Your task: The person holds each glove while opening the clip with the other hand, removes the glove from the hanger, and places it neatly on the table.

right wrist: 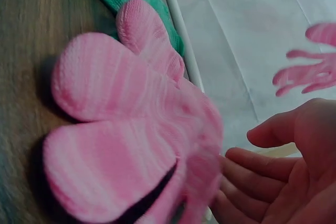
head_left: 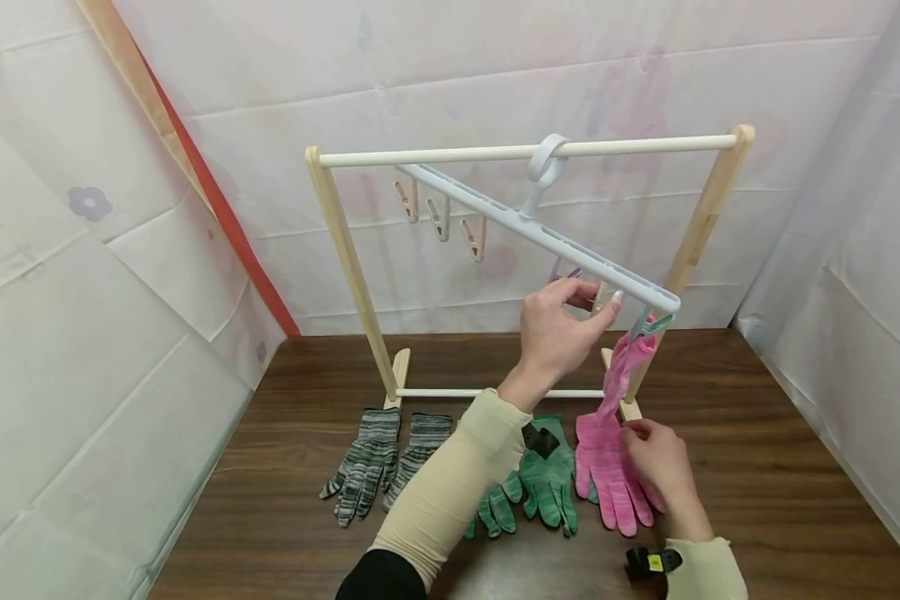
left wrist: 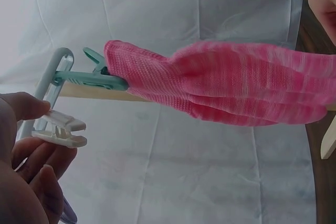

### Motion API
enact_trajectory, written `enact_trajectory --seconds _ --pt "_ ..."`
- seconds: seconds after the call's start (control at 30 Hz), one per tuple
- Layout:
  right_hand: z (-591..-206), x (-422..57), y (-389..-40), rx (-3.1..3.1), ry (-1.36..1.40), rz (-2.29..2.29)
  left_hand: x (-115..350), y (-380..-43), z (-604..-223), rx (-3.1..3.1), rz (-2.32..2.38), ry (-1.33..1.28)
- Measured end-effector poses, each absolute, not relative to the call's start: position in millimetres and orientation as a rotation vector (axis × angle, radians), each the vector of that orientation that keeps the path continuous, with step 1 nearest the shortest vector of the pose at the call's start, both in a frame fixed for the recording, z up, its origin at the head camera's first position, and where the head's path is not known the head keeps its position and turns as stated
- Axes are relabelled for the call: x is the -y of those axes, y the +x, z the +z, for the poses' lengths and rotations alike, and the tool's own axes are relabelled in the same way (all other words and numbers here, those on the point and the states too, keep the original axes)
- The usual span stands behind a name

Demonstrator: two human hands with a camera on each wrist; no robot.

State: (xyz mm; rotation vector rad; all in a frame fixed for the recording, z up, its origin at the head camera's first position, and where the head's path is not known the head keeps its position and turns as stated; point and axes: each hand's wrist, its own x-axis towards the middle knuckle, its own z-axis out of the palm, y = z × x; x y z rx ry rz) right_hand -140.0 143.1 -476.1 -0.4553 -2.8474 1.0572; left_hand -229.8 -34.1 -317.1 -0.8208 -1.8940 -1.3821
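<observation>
My left hand [head_left: 558,329] pinches a white clothespin [left wrist: 60,129] under the near end of the pale blue hanger [head_left: 487,208]. In the left wrist view the clip's jaws look parted, with nothing between them. Beside it, a green clothespin [left wrist: 89,77] grips the cuff of one pink glove [left wrist: 236,85], which hangs down. A second pink glove [head_left: 611,471] lies on the table below. At that glove's right edge is my right hand [head_left: 660,458]. Its thumb and fingers [right wrist: 257,182] are apart in the right wrist view, fingertips against or just beside the fabric; I cannot tell which.
A wooden rack with a white top bar [head_left: 435,155] carries the hanger by its hook. Several clothespins [head_left: 474,239] dangle from its far end. Green gloves [head_left: 547,475] and grey striped gloves [head_left: 367,462] lie on the brown table [head_left: 232,517], partly behind my left arm.
</observation>
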Motion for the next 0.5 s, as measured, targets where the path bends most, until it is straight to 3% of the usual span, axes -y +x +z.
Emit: enact_trajectory --seconds 0.5 --pt "-444.1 -145.0 -136.6 2.581 -0.475 0.989 36.1 -234.7 -319.7 1.952 -1.540 -0.851"
